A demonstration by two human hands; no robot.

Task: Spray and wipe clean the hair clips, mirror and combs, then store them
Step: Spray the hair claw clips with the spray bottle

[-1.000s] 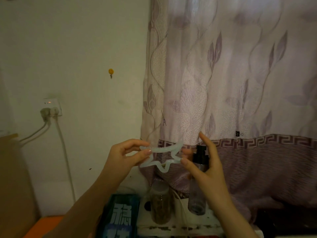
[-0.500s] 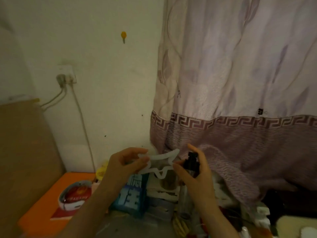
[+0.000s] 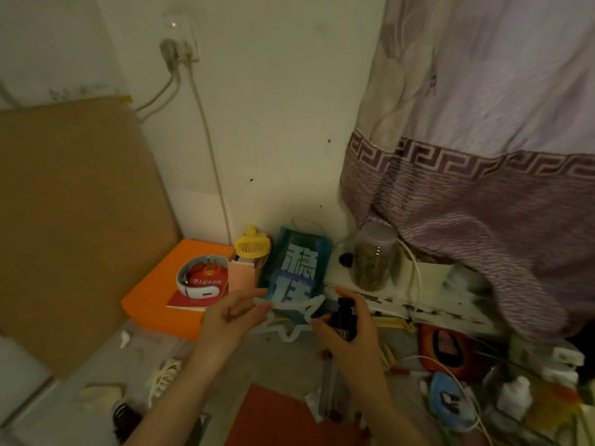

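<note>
Star-shaped hair clip (image 3: pixel 291 320) held up between both hands, above the cluttered surface.

Pinched at one point by left hand (image 3: pixel 230 320); right hand (image 3: pixel 349 336) wrapped round black-capped spray bottle (image 3: pixel 343 317), thumb touching clip's other side, in front of teal box (image 3: pixel 297 272).

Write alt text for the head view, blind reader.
A person's left hand pinches a pale star-shaped hair clip while the right hand grips a black-capped spray bottle beside it, above a cluttered table. Behind stand a teal box, jar and purple curtain.
</note>
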